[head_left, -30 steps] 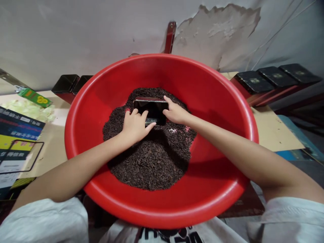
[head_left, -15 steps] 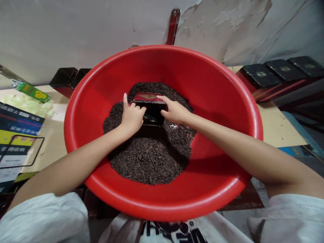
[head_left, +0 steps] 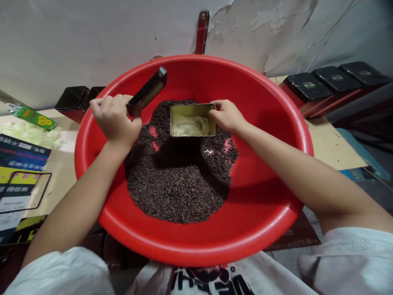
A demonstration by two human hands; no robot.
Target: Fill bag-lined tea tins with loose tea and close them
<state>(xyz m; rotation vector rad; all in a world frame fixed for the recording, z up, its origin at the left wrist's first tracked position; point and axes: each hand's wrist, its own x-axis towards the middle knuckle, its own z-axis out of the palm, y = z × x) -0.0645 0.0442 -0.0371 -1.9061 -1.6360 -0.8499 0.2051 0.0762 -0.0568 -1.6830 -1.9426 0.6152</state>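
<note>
One open tin (head_left: 193, 119) hangs above the middle of the dark, loose leaves (head_left: 181, 192), its rectangular mouth turned toward the viewer; the inside walls are dull gold, the rim thin and dark, and a pale, swirled patch shows within, though whether it is a liner or a sheen I cannot tell. The right hand (head_left: 227, 116) pinches the tin at its right-hand edge, thumb at the rim; the left hand (head_left: 115, 121) is curled round one end of a dark lid (head_left: 150, 88), tilted upward and well apart from the tin.

A wide red basin (head_left: 196, 256) holds the leaves in an uneven heap, rust-brown toward the near side; pinkish patches show among them, and a small shiny spot glints below the right hand. On the desk (head_left: 334, 147) to the right of the basin stand three black-topped red containers (head_left: 334, 82) in a row; two dark-topped containers (head_left: 72, 98) stand to its left, partly hidden by the basin; their contents cannot be seen.
</note>
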